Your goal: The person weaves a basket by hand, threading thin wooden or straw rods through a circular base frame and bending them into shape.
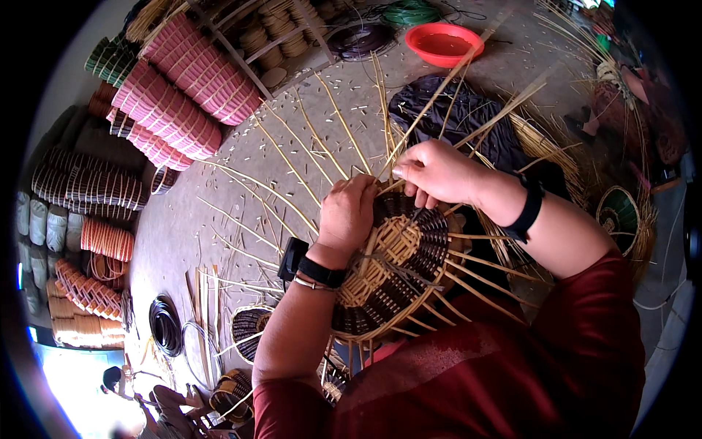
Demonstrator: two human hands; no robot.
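A grey floor point(241, 201) scattered with pale cane offcuts spreads widest, with pink woven baskets point(167, 110) stacked at its upper left. Next largest is the round basket point(398, 293), dark brown with a pale lattice centre, directly below both hands and close in front of the person's dark red shirt point(468, 366); pale stakes point(337, 113) fan out all round it. Beyond it on the right lies a crumpled dark cloth point(468, 121), then a red basin point(444, 45) near the top and a black coil point(167, 324) at lower left. The left hand point(347, 212) touches the basket's upper rim, fingers bent; whether its grip clasps anything I cannot tell. The right hand point(435, 175) is just beside it, fingers curled inward; whether that grip pinches a strand I cannot tell. Smallest are the black bands point(528, 208) on both wrists.
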